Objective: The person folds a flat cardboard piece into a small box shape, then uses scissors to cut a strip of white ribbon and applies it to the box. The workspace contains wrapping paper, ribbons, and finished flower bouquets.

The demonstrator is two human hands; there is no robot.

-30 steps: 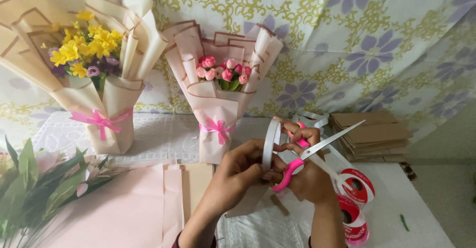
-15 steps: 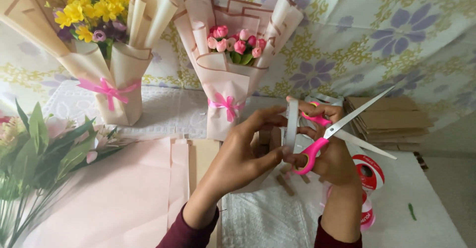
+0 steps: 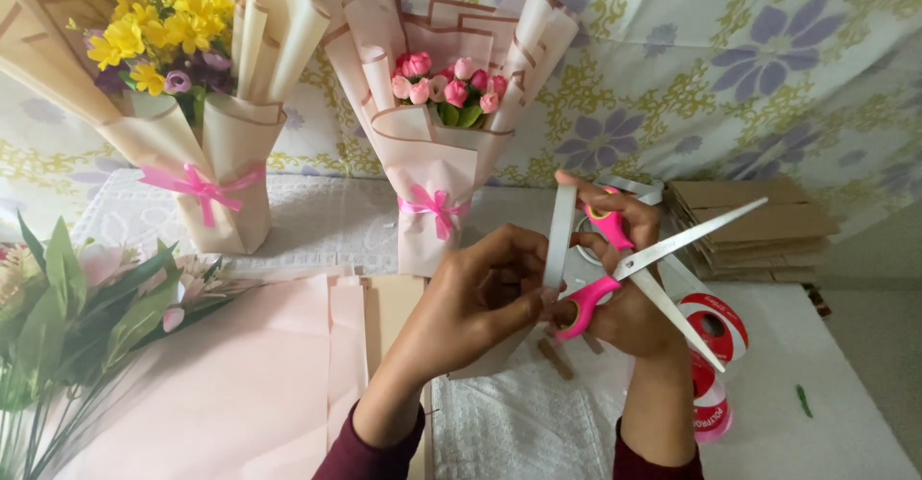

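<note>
The left hand [image 3: 471, 302] is pinching a strip of white ribbon [image 3: 559, 235] between thumb and fingers, closed on its lower end. The ribbon is standing nearly upright above the tabletop [image 3: 836, 413], its upper end reaching the fingertips of the right hand [image 3: 624, 278]. The right hand is gripping a pair of scissors [image 3: 639, 269] with pink handles, fingers threaded through the loops; the blades are standing wide open, pointing right, away from the ribbon. Whether the right fingers are also clamping the ribbon's top cannot be told.

Two rolls [image 3: 713, 346] of ribbon, red and white above pink, are lying on the tabletop just right of the right wrist. A stack of brown card [image 3: 759, 221] is sitting behind them. A bouquet of pink roses [image 3: 444, 144], wrapped in pale pink paper and tied with a pink bow, is standing beyond the hands. A bouquet of yellow flowers [image 3: 182, 96], in cream wrap with a pink bow, is standing to its left. Loose greenery [image 3: 77, 307] is lying at the left edge beside sheets of pink paper [image 3: 240, 384]. A floral cloth [image 3: 749, 67] is hanging behind.
</note>
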